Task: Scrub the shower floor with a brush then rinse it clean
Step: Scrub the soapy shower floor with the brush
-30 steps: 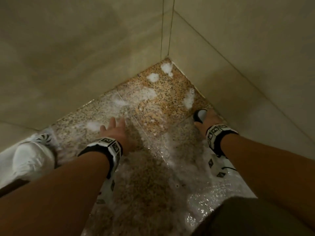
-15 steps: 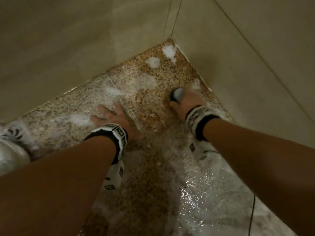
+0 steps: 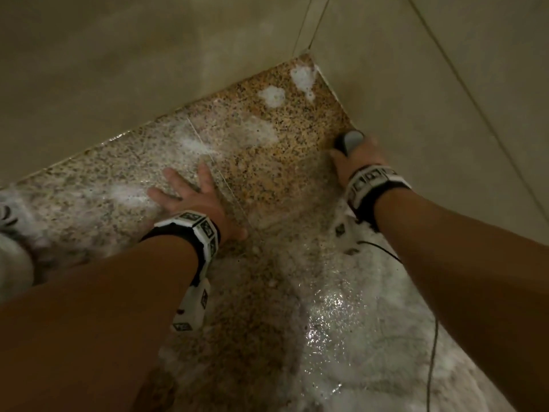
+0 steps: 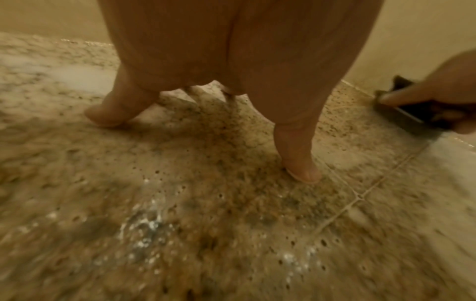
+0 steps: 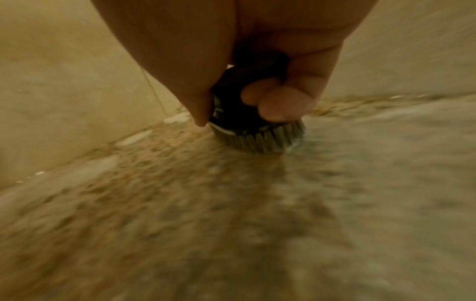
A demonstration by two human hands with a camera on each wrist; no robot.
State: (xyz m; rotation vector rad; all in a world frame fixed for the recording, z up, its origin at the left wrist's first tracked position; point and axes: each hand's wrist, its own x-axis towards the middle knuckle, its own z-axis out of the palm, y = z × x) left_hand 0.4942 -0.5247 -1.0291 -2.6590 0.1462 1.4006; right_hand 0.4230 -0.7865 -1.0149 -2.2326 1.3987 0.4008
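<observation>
The speckled granite shower floor (image 3: 261,150) is wet and streaked with white foam (image 3: 301,77) toward the far corner. My right hand (image 3: 356,157) grips a dark round scrub brush (image 3: 350,141) close to the right wall; its bristles (image 5: 260,140) press on the floor and my fingers (image 5: 278,101) curl round its body. My left hand (image 3: 190,197) lies flat on the floor with fingers spread, left of the brush. In the left wrist view the left hand's fingertips (image 4: 301,169) touch the tile and the brush (image 4: 407,114) shows at the far right.
Beige tiled walls (image 3: 118,55) meet at the corner (image 3: 309,49) and close in the floor on the left and right. A white shoe (image 3: 12,242) stands at the left edge. A thin black cable (image 3: 433,337) hangs beside my right forearm. Glossy soapy water (image 3: 341,307) covers the near floor.
My right hand has moved the brush from the middle of the floor back to the right wall. My left hand has spread flat further forward on the floor.
</observation>
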